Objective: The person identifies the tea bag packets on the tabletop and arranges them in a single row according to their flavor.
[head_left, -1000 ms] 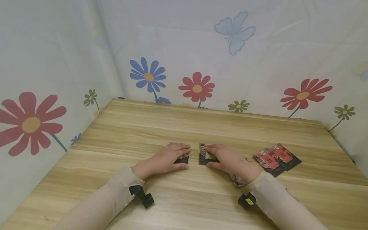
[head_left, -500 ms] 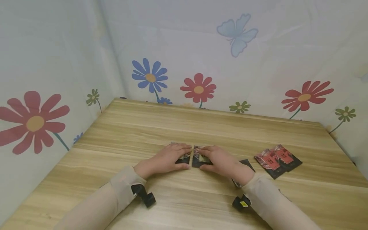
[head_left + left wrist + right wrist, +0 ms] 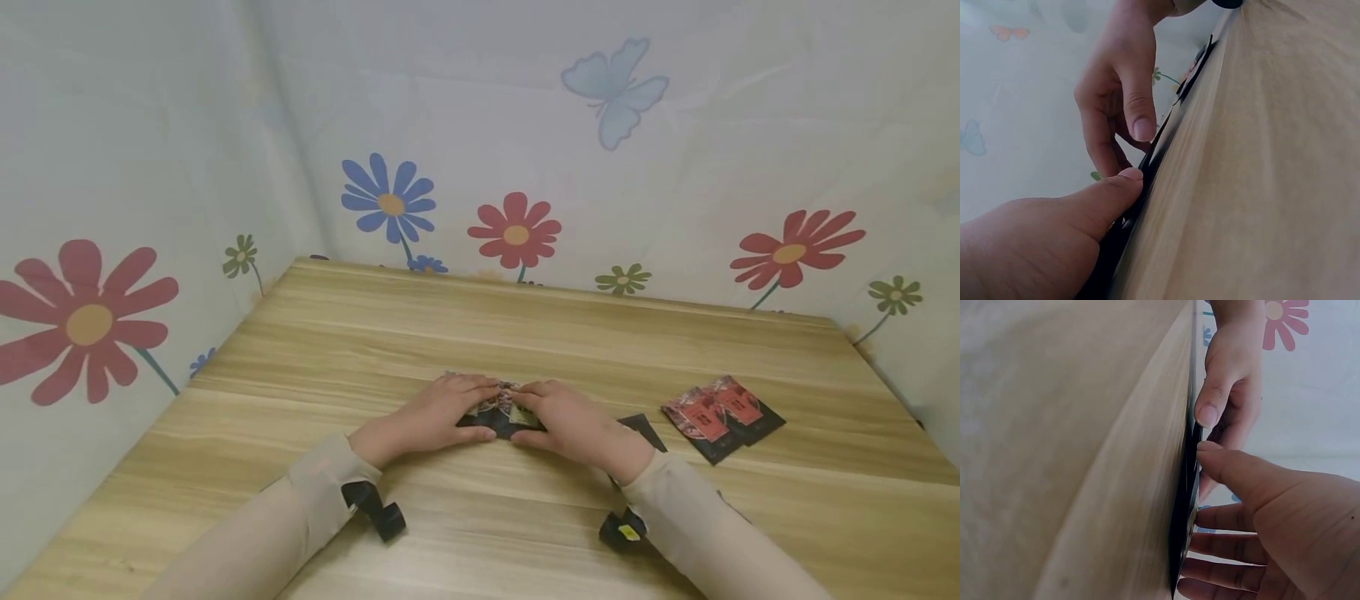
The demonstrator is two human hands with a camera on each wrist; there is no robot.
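Note:
In the head view, my left hand [image 3: 427, 414] rests on a flat black packet [image 3: 486, 419] with a food picture, fingers across its top and thumb along the near edge. A similar black packet [image 3: 521, 416] lies against it on the right, under the fingers of my right hand [image 3: 573, 423]. Both hands cover much of the two packets, whose inner edges come together between the thumbs. Seen in the right wrist view, the right fingers [image 3: 1229, 547] reach out straight onto the dark packet, the thumb near its edge. Another dark packet [image 3: 643, 427] is partly hidden beneath the right wrist.
Two overlapping black packets with red labels [image 3: 703, 422] lie farther right on the wood-grain table [image 3: 360, 325]. A pale flower-print curtain [image 3: 450, 108] stands behind the table. Each wrist wears a small black camera [image 3: 388, 522].
My right hand has slid its packet leftward until it meets the left one, closing the gap. More of the packet by the right wrist now shows. The left hand has stayed nearly still.

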